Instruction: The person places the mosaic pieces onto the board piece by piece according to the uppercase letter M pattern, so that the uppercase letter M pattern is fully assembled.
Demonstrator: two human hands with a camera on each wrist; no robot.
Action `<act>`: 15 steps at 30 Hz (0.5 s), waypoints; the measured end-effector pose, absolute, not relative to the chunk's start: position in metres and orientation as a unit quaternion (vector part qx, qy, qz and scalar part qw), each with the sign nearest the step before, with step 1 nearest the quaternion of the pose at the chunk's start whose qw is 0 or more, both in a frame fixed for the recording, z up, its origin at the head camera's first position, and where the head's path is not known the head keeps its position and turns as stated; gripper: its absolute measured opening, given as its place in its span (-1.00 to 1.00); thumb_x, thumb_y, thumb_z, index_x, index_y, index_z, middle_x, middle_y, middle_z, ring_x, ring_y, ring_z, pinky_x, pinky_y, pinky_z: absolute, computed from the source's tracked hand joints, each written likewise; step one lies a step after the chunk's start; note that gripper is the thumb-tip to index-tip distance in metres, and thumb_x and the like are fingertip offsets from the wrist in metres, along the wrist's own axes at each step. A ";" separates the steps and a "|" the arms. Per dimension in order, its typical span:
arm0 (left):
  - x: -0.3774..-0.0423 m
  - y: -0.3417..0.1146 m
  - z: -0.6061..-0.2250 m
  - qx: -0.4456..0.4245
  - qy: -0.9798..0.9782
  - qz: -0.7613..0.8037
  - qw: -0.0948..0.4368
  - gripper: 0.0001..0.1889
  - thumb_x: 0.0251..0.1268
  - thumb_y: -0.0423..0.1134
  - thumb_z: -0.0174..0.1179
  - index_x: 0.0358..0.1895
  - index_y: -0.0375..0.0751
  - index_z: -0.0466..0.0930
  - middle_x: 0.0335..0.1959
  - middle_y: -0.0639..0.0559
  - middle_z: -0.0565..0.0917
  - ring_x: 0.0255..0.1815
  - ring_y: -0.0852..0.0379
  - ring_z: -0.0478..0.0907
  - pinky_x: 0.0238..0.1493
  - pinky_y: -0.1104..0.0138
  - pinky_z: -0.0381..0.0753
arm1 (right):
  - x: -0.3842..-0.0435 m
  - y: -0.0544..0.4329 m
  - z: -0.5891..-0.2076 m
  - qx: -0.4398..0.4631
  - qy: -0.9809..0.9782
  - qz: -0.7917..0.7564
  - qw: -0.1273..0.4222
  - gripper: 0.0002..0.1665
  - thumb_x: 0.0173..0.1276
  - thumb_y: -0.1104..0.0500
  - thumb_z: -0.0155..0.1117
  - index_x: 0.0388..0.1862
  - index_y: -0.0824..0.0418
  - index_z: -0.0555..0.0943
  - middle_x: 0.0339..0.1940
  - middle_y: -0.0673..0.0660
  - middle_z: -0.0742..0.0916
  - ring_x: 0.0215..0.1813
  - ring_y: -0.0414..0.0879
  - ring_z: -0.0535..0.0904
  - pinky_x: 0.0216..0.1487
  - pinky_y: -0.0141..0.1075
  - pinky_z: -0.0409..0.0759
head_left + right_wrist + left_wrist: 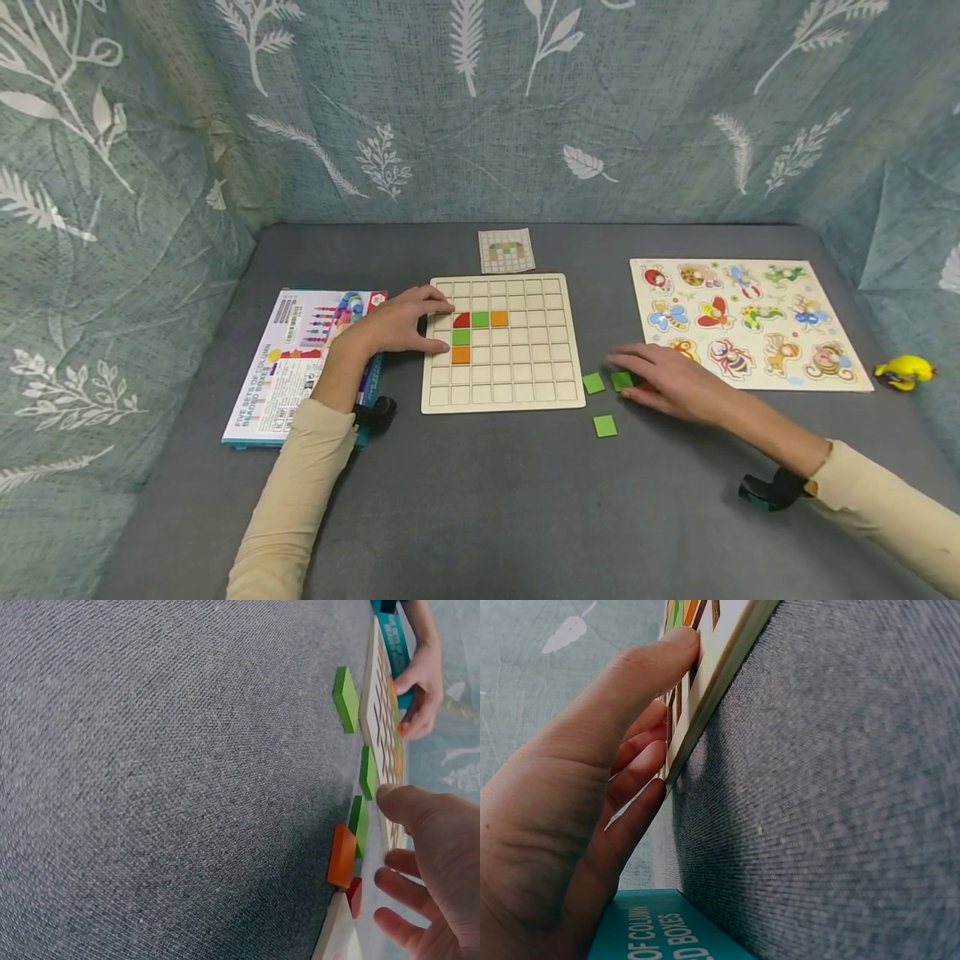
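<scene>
My left hand [397,321] rests at the left edge of a wooden grid board [517,392], thumb and fingertips on its frame. In the board's cells lie a red curved-edge tile [462,320], a green tile [480,319] and an orange tile [498,318] in a row. Under the red one sit another green tile [461,337] and an orange tile [461,355]. My right hand [675,383] hovers with parted fingers over loose tiles right of the board. Green tiles [604,426] lie there, and the right wrist view shows an orange tile [342,856] and a red tile [355,897] partly hidden.
A small card with a printed grid pattern [507,252] lies behind the board. To the left is a teal-edged box [258,400]. On the right stand an insect puzzle board [750,329] and a yellow toy [905,371]. A patterned curtain [420,108] hangs behind the table.
</scene>
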State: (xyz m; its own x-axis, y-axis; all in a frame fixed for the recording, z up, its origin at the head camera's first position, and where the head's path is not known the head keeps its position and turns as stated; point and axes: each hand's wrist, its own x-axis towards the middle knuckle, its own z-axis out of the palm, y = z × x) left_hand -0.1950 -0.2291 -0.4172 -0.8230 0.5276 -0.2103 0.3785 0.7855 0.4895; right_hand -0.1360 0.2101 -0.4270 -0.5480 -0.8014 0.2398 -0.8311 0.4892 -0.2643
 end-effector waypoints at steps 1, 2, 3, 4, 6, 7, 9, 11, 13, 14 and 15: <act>-0.195 -0.229 -0.417 0.245 0.929 0.218 0.170 -0.27 0.09 0.14 0.37 0.32 -0.10 0.47 0.28 -0.03 0.39 0.30 -0.01 0.32 0.29 0.01 0.39 | -0.136 0.210 -0.427 0.474 -0.862 0.176 0.041 -0.45 0.13 0.17 0.48 0.13 0.24 0.59 0.04 0.12 0.67 -0.01 -0.06 0.61 -0.06 -0.13 0.60; -0.195 -0.229 -0.417 0.245 0.929 0.219 0.169 -0.28 0.09 0.14 0.37 0.32 -0.10 0.47 0.28 -0.03 0.39 0.30 -0.01 0.32 0.29 0.01 0.39 | -0.136 0.211 -0.427 0.475 -0.861 0.176 0.042 -0.48 0.13 0.17 0.48 0.10 0.23 0.61 0.01 0.10 0.68 -0.04 -0.09 0.61 -0.08 -0.15 0.60; -0.195 -0.229 -0.417 0.244 0.929 0.221 0.169 -0.28 0.09 0.13 0.37 0.32 -0.10 0.47 0.28 -0.03 0.39 0.30 -0.01 0.32 0.30 0.01 0.39 | -0.137 0.211 -0.427 0.476 -0.861 0.175 0.043 -0.50 0.12 0.17 0.49 0.06 0.22 0.62 -0.02 0.08 0.69 -0.07 -0.11 0.61 -0.11 -0.17 0.60; -0.195 -0.229 -0.417 0.244 0.929 0.222 0.169 -0.28 0.09 0.13 0.37 0.32 -0.11 0.47 0.28 -0.03 0.39 0.31 -0.01 0.31 0.30 0.01 0.39 | -0.137 0.211 -0.427 0.478 -0.860 0.175 0.045 -0.53 0.11 0.17 0.49 0.03 0.21 0.64 -0.05 0.06 0.69 -0.09 -0.13 0.61 -0.13 -0.18 0.60; -0.194 -0.229 -0.416 0.241 0.929 0.222 0.171 -0.28 0.09 0.13 0.37 0.32 -0.11 0.47 0.29 -0.03 0.38 0.31 -0.01 0.31 0.30 0.01 0.39 | -0.137 0.211 -0.428 0.483 -0.857 0.174 0.048 -0.54 0.10 0.18 0.50 0.02 0.20 0.64 -0.05 0.06 0.69 -0.10 -0.13 0.61 -0.14 -0.19 0.60; -0.194 -0.229 -0.416 0.242 0.929 0.221 0.171 -0.27 0.09 0.13 0.37 0.32 -0.11 0.46 0.28 -0.03 0.39 0.31 -0.02 0.31 0.30 0.01 0.39 | -0.138 0.212 -0.428 0.485 -0.856 0.174 0.050 -0.54 0.10 0.19 0.50 0.01 0.20 0.64 -0.06 0.06 0.69 -0.10 -0.13 0.61 -0.14 -0.19 0.60; -0.194 -0.229 -0.416 0.241 0.930 0.219 0.169 -0.27 0.09 0.13 0.37 0.32 -0.11 0.47 0.28 -0.03 0.39 0.30 -0.01 0.32 0.30 0.01 0.39 | -0.138 0.212 -0.427 0.486 -0.855 0.172 0.051 -0.54 0.10 0.20 0.50 0.01 0.19 0.64 -0.05 0.06 0.69 -0.10 -0.13 0.60 -0.14 -0.19 0.59; -0.194 -0.229 -0.417 0.242 0.931 0.218 0.167 -0.27 0.08 0.13 0.38 0.32 -0.11 0.47 0.27 -0.03 0.40 0.29 -0.01 0.33 0.29 0.01 0.40 | -0.140 0.213 -0.426 0.485 -0.857 0.168 0.048 -0.55 0.11 0.20 0.49 0.02 0.19 0.64 -0.04 0.06 0.68 -0.10 -0.13 0.60 -0.14 -0.19 0.59; -0.194 -0.229 -0.418 0.243 0.930 0.219 0.166 -0.28 0.08 0.12 0.38 0.31 -0.11 0.47 0.27 -0.03 0.40 0.28 -0.01 0.34 0.28 0.02 0.41 | -0.141 0.213 -0.423 0.481 -0.860 0.163 0.044 -0.54 0.12 0.19 0.48 0.03 0.20 0.63 -0.04 0.06 0.68 -0.09 -0.13 0.59 -0.14 -0.19 0.59; -0.194 -0.229 -0.418 0.244 0.930 0.219 0.165 -0.28 0.08 0.12 0.38 0.32 -0.11 0.47 0.27 -0.02 0.40 0.28 0.00 0.34 0.28 0.02 0.41 | -0.142 0.213 -0.422 0.478 -0.862 0.160 0.043 -0.53 0.12 0.20 0.48 0.03 0.21 0.63 -0.04 0.07 0.68 -0.10 -0.13 0.59 -0.14 -0.19 0.59; -0.194 -0.229 -0.418 0.244 0.930 0.220 0.165 -0.28 0.09 0.12 0.38 0.32 -0.12 0.47 0.27 -0.02 0.40 0.28 0.00 0.33 0.28 0.02 0.41 | -0.142 0.213 -0.420 0.475 -0.865 0.159 0.043 -0.53 0.11 0.20 0.49 0.04 0.22 0.63 -0.05 0.08 0.68 -0.10 -0.13 0.59 -0.14 -0.19 0.59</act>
